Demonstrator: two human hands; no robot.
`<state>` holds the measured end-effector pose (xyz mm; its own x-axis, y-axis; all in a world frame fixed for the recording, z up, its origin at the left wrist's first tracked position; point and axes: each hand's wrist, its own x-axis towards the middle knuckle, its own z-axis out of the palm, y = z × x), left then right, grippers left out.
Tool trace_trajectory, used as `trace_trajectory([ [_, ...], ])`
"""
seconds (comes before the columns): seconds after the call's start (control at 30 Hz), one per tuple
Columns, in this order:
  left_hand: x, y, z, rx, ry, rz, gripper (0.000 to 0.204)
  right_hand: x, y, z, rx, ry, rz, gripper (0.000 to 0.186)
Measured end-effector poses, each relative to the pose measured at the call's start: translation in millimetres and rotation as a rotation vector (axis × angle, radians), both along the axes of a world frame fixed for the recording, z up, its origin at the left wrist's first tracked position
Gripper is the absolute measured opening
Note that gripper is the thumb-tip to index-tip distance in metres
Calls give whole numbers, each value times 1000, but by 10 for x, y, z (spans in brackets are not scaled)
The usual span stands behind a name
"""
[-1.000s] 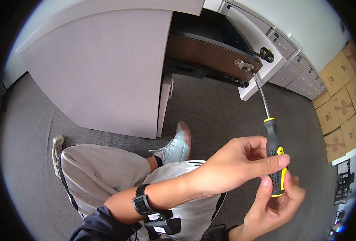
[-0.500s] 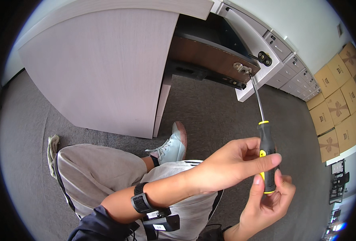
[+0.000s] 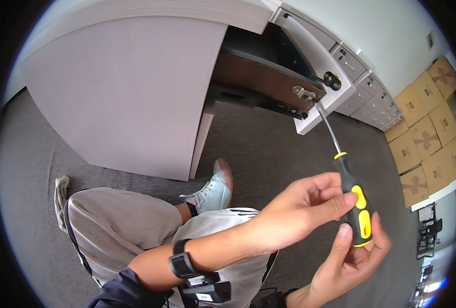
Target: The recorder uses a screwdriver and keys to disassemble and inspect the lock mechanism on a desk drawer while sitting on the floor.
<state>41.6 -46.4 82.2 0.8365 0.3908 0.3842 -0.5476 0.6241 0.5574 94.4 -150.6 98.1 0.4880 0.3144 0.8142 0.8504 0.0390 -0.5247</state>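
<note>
My left hand (image 3: pixel 302 213) grips the upper part of a black-and-yellow screwdriver (image 3: pixel 347 164) with thumb and fingers. My right hand (image 3: pixel 348 262) is closed around the lower end of its handle. The steel shaft angles up to a screw at a metal bracket (image 3: pixel 304 93) on the end of a brown drawer side (image 3: pixel 258 69); whether the tip is seated is too small to tell. The drawer's pale front (image 3: pixel 342 97) carries a black round-holed fitting (image 3: pixel 332 80), and a dark rail (image 3: pixel 253 104) runs below the brown side.
A pale cabinet panel (image 3: pixel 120 97) fills the left. Behind the drawer stand grey cabinets (image 3: pixel 366 102); stacked cardboard boxes (image 3: pixel 428 154) are at the right, near a black chair (image 3: pixel 429 231). My bent leg, light shoe (image 3: pixel 212 187) and a cloth (image 3: pixel 61 200) are below, on grey carpet.
The screwdriver handle has turned, bringing both yellow inserts round to face the camera. My hands stay on it with slightly shifted fingers. The drawer and boxes appear a little further left in the view.
</note>
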Motion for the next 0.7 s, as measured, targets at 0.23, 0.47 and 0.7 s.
trace_trajectory([
  [0.23,-94,46,33,2,224,95,33,16,-109,-45,-103,-23,175,41],
  [0.47,-98,16,7,-64,103,55,32,-68,-22,-65,-44,429,216,30],
  [0.7,-75,44,-11,119,312,74,27,19,-14,-102,-164,-108,94,32],
])
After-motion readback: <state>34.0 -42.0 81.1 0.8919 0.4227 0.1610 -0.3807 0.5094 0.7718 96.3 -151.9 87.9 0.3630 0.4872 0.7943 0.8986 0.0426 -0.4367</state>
